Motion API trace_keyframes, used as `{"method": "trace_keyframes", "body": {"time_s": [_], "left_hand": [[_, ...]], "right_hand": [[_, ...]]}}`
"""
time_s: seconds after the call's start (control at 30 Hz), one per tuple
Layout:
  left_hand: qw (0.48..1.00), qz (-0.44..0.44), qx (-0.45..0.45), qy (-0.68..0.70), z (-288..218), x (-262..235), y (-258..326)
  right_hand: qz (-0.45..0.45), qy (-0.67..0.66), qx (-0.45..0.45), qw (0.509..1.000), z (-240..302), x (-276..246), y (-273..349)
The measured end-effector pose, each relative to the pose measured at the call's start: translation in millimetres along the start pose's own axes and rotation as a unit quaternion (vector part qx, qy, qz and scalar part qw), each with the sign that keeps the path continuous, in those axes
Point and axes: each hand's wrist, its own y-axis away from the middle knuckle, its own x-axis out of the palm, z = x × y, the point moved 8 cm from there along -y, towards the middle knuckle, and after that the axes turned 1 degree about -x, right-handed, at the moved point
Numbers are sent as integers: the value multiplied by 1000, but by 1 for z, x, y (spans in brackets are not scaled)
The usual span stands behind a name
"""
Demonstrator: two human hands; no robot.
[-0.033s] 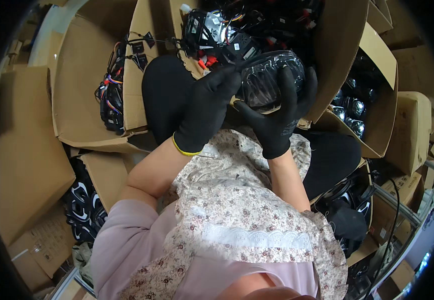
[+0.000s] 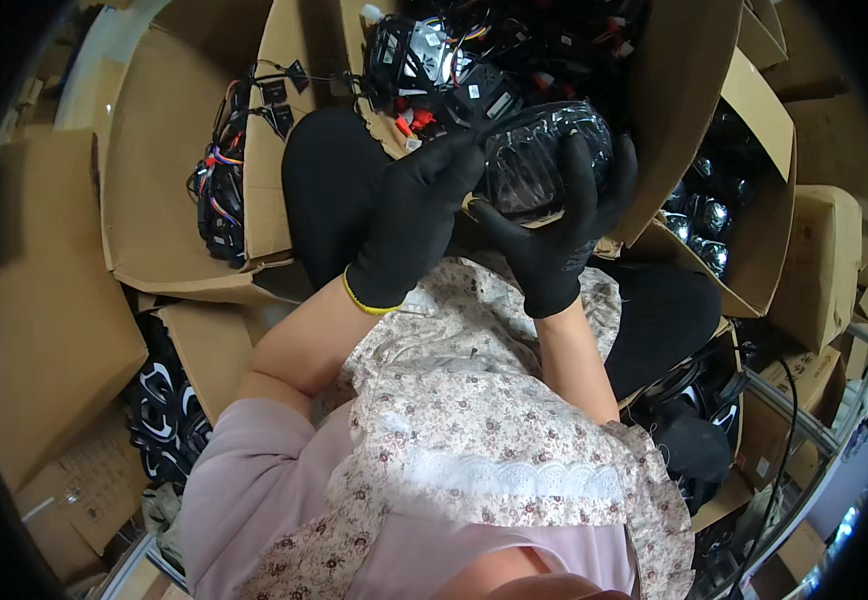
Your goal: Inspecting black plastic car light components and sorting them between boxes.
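A black bundle [image 2: 524, 170], rounded and covered in shiny plastic film, is held up over the near edge of a box of wired parts. My right hand [image 2: 559, 235], in a black glove, has its thumb under the bundle and its fingers over the right side. At the bundle's left end, my gloved left hand [image 2: 414, 220] has its fingers closed on the gathered film. Its fingertips are partly lost against the dark bundle. Behind the bundle, black electronic units [image 2: 484, 92] with coloured wires and red connectors lie in the box.
To the left, a cardboard box [image 2: 169, 180] holds more wired black units [image 2: 219, 195]. At the right, another box [image 2: 769, 235] contains several film-wrapped bundles [image 2: 711, 215]. Black-and-silver parts [image 2: 162, 400] lie at the lower left. A dark cable [image 2: 789, 440] hangs near a metal rail.
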Motion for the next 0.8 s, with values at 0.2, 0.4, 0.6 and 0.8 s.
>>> {"method": "trace_keyframes", "body": {"time_s": [0.2,0.4,0.6,0.8], "left_hand": [[995,-7,18,-95,-17,10,10],[982,0,51,-184,-9,6,12],[978,-51,105,-175,-19,11,8],[974,-69,113,-186,-20,6,5]], "right_hand": [[-8,-47,2,999,2,-2,-6],[-15,-19,-9,1000,6,-2,-5],[-27,-27,-11,999,6,0,-6],[-24,-16,-5,1000,9,6,-2]]}}
